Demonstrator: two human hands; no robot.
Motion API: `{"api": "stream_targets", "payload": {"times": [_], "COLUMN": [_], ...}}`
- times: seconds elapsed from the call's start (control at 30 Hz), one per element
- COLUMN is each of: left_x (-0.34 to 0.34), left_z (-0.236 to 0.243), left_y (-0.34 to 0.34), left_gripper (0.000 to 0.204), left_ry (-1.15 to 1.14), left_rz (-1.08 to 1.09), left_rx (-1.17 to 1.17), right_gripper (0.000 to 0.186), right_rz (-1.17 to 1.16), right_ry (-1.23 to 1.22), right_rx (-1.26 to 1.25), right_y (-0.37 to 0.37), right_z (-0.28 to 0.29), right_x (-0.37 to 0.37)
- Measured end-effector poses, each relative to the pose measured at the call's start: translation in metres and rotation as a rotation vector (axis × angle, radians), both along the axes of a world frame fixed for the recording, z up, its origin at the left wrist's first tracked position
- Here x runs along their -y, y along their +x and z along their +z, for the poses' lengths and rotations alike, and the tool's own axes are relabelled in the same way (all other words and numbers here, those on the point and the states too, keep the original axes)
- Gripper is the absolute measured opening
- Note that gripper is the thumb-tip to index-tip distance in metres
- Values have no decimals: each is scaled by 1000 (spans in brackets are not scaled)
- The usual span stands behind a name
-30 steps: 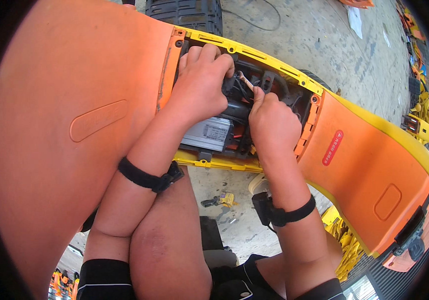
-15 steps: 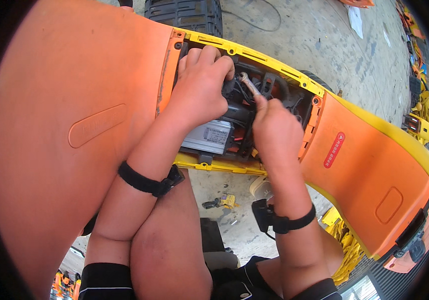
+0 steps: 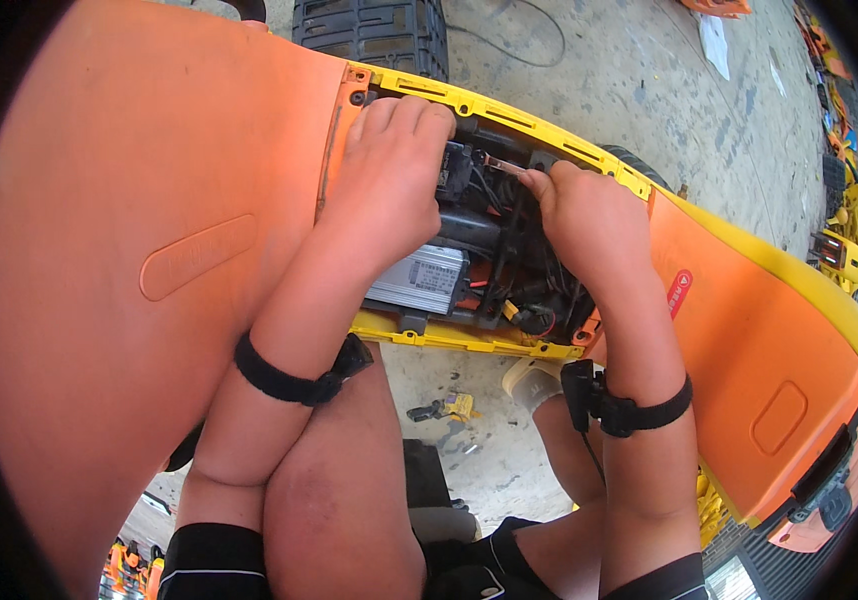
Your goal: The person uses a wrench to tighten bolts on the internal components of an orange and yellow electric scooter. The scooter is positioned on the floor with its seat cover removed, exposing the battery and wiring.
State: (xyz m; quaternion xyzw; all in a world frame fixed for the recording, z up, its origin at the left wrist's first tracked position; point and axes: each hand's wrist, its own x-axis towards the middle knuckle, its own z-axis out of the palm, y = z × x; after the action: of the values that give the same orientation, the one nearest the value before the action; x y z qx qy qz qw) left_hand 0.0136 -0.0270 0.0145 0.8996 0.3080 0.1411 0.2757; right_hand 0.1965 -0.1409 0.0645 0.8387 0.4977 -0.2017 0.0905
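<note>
My right hand (image 3: 594, 220) is closed around the handle of a metal wrench (image 3: 505, 165). The wrench head sits against the right side of a black box (image 3: 457, 172) inside the open compartment of an orange and yellow vehicle body. My left hand (image 3: 389, 180) is bent over the compartment's left end, beside that box. Its fingertips are hidden, and what they grip does not show. Below my left hand lies a finned silver module (image 3: 419, 278) with a label. Dark wires and a black tube (image 3: 469, 230) run through the compartment.
The compartment has a yellow rim (image 3: 509, 115). Large orange panels flank it, one at left (image 3: 149, 200) and one at right (image 3: 749, 340). Beyond stands a black tire (image 3: 369, 38). A small yellow and black item (image 3: 457, 405) lies on the concrete floor (image 3: 629, 90).
My right hand has moved right and slightly away from me, swinging the wrench handle from steeply slanted to nearly level. My left hand has shifted slightly left, uncovering more of the black box.
</note>
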Motion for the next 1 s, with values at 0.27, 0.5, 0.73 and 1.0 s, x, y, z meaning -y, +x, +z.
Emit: {"api": "stream_targets", "payload": {"times": [0.27, 0.5, 0.73, 1.0], "left_x": [-4, -6, -6, -5], "left_z": [13, 9, 9, 8], "left_y": [-7, -9, -8, -7], "left_gripper": [57, 56, 50, 54], "left_ry": [55, 80, 64, 16], "left_rz": [-18, 10, 25, 31], "left_rx": [-126, -73, -60, -58], "right_gripper": [51, 53, 48, 46], "right_rz": [-37, 17, 20, -27], "right_ry": [-1, 22, 35, 119], "right_rx": [-3, 9, -3, 48], "right_y": [6, 11, 17, 9], "right_z": [-2, -3, 7, 2], "right_x": [4, -1, -20, -24]}}
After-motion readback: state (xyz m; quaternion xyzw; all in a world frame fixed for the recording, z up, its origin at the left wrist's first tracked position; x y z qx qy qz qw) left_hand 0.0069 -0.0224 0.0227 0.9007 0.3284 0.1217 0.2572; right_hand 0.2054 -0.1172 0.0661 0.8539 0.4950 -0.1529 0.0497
